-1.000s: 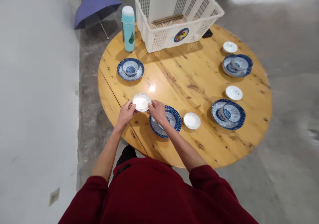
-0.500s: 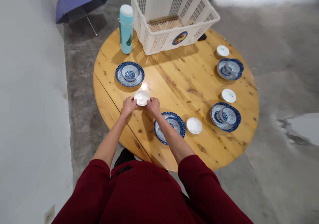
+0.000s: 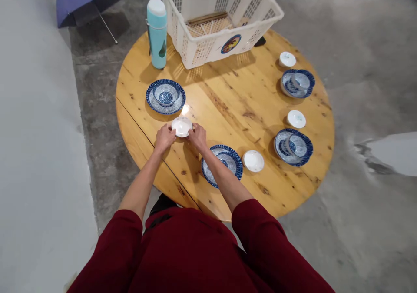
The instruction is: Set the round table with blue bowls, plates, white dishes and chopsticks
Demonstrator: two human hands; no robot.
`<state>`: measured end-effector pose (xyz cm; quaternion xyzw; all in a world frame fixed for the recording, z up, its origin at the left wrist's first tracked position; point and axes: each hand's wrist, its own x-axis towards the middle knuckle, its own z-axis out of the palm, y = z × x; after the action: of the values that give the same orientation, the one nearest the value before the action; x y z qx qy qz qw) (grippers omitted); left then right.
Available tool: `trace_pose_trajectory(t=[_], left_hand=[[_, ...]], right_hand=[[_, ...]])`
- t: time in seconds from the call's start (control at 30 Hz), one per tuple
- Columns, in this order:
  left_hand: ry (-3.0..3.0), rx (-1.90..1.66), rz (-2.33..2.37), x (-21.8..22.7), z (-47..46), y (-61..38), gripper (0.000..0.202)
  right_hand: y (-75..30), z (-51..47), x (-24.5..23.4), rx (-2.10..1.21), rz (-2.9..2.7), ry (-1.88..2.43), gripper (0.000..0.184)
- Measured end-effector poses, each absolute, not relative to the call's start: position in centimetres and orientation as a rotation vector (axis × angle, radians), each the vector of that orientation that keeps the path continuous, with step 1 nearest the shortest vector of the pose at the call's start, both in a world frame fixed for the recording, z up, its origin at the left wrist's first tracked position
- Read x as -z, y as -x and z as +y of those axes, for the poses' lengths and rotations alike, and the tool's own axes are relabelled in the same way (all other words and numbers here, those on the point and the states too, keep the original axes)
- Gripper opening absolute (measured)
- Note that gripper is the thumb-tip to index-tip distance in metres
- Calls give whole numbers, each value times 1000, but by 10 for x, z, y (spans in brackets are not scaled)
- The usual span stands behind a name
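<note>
The small round white ceramic dish (image 3: 181, 127) is between the left hand (image 3: 165, 136) and the right hand (image 3: 197, 135), both gripping its rim, just to the near right of the round blue-and-white ceramic plate (image 3: 156, 107).

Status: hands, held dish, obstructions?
Left hand and right hand gripping opposite sides of white dish. Table contact unclear. Patterned plate just beyond; right forearm partly covers nearer plate.

Left fingers (image 3: 171, 132) and right fingers (image 3: 193, 132) hold a white dish (image 3: 181, 127).
</note>
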<state>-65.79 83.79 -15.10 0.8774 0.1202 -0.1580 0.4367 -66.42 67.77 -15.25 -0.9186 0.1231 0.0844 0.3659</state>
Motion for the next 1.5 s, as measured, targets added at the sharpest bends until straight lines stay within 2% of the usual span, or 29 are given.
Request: trace_pose_trajectory(t=[0.6,0.73,0.9,1.07,1.3,1.5], left_hand=[[-2024,301,267,161,844,654,28],[-1897,291,318,158,847,666,32],[-1766,216,357,157,859,698,28],[-1768,181,411,153,873,738,24],[-1870,225,384,125,857,783,28],[-2030,103,224,82,789,818,31]], right_hand=[[662,683,138,-236,310,2410,39],[681,687,119,-178,291,2455,44],[763,686,92,-9,-16,2405,46],[863,670,98,43,-99,2362,37],[949,622,117,137,224,2255,34],[1033,544,129,176,710,2115,41]])
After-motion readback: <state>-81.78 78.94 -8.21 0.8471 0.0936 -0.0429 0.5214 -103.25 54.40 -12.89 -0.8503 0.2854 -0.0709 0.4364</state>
